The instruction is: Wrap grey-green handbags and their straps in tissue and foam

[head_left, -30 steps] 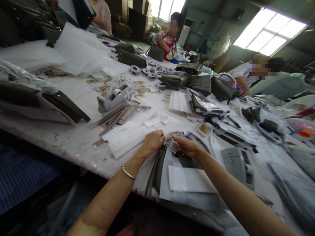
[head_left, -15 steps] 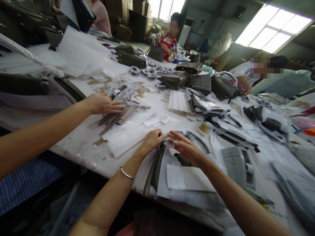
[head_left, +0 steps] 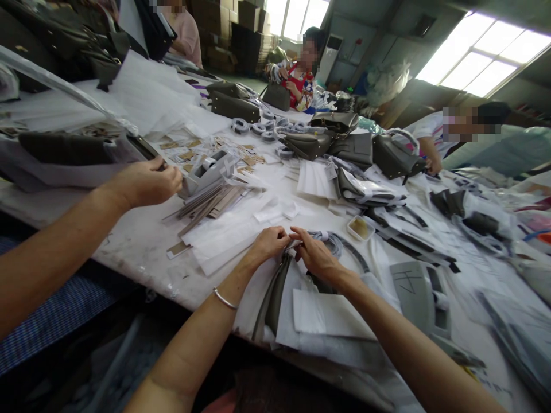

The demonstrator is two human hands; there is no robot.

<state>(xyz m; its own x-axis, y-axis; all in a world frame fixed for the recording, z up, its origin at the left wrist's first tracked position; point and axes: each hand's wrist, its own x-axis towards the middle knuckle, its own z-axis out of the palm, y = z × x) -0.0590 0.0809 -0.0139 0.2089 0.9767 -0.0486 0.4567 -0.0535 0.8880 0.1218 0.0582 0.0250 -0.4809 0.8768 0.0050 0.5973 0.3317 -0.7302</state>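
At the table's near edge lies a dark olive handbag, partly wrapped in white paper. My left hand, a silver bangle on its wrist, is closed in a pinch at the bag's upper end. From the other side my right hand meets it there, index finger stretched toward the left fingertips and the others bent. Whatever small part lies between the fingertips is mostly hidden. Just behind my right hand is a wrapped grey handle.
On the left, a co-worker's hand is beside a grey tape dispenser and brown strips. Another dispenser stands right of my forearm. A small plastic tub and several olive bags lie farther back. Other people work across the table.
My right hand's fingers have bent from nearly straight, while my left hand stays at the bag's upper end. The co-worker's hand has drawn left from the brown strips and closed.
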